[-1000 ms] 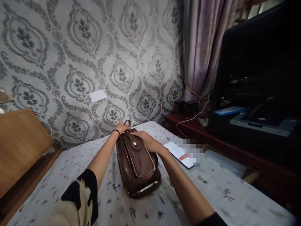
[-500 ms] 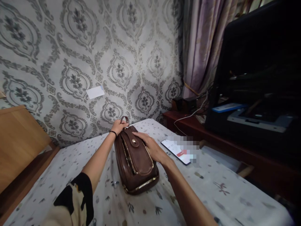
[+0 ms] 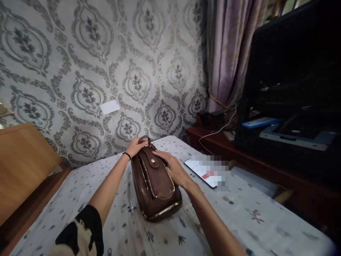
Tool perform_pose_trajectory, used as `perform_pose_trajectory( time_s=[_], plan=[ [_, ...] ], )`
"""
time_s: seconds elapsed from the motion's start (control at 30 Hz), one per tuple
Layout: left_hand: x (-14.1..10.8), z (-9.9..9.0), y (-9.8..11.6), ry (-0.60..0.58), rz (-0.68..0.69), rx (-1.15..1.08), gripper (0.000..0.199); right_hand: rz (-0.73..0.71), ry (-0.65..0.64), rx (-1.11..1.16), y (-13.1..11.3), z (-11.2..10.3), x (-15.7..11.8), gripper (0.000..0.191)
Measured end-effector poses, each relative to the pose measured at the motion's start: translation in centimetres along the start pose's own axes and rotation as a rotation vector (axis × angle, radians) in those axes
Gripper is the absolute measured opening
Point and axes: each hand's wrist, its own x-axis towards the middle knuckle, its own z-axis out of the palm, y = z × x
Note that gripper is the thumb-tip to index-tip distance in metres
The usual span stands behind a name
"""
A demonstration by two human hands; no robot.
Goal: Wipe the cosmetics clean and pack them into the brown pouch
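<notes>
A brown leather bag (image 3: 162, 179) with gold zips and a small turn-lock flap lies on a white patterned sheet (image 3: 117, 227), its looped handle (image 3: 145, 138) at the far end. My left hand (image 3: 134, 146), a dark band at its wrist, is closed on the top of the bag beside the handle; its fingertips are partly hidden. Across the bag's upper right side lies my right hand (image 3: 172, 165), fingers stretched out toward the flap and touching the leather. The thumb of that hand cannot be seen clearly. One front zip shows a dark gap on the left.
A phone (image 3: 199, 172), partly pixelated, rests right of the bag. Beyond it are a dark red shelf with a white cable (image 3: 220, 126) and a large black box-like unit (image 3: 287, 71). A wooden panel (image 3: 26, 163) stands at left. Patterned wallpaper (image 3: 160, 71) rises behind.
The whole view has shifted slightly. My left hand has shifted a little at the handle, which leans further right. The right hand stays on the bag.
</notes>
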Motion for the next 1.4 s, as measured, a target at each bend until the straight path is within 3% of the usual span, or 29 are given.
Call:
perform_pose_trajectory(
  time_s=[0.3, 0.43, 0.6, 0.77, 1.07, 1.2, 1.4],
  plan=[
    [-1.4, -2.3, -0.2, 0.117, -0.128, 0.278, 0.022, -0.029, 0.089, 0.023, -0.3, 0.5, -1.9, 0.043],
    [-1.8, -2.9, -0.1, 0.124, -0.15, 0.288, 0.028, -0.029, 0.233, 0.062, -0.5, 1.3, -2.9, 0.036],
    [-2.3, -3.4, -0.6, 0.114, -0.143, 0.208, 0.022, -0.034, 0.276, 0.077, -0.3, 1.9, -3.1, 0.034],
    [-2.7, -2.7, -1.3, 0.124, -0.11, 0.064, 0.011, -0.026, 0.266, 0.063, -0.4, 1.7, -3.0, 0.034],
    [-4.1, -2.8, -0.3, 0.05, -0.034, -0.027, 0.024, -0.018, 0.24, 0.049, -0.8, 1.5, -3.1, 0.034],
    [-2.6, -2.6, 0.9, 0.03, -0.035, 0.032, 0.019, -0.028, 0.241, 0.049, -0.9, 1.4, -3.1, 0.035],
    [0.3, 0.2, 2.2, -0.002, -0.073, 0.069, 0.025, -0.045, 0.232, 0.048, -1.0, 1.3, -3.2, 0.035]
  ],
)
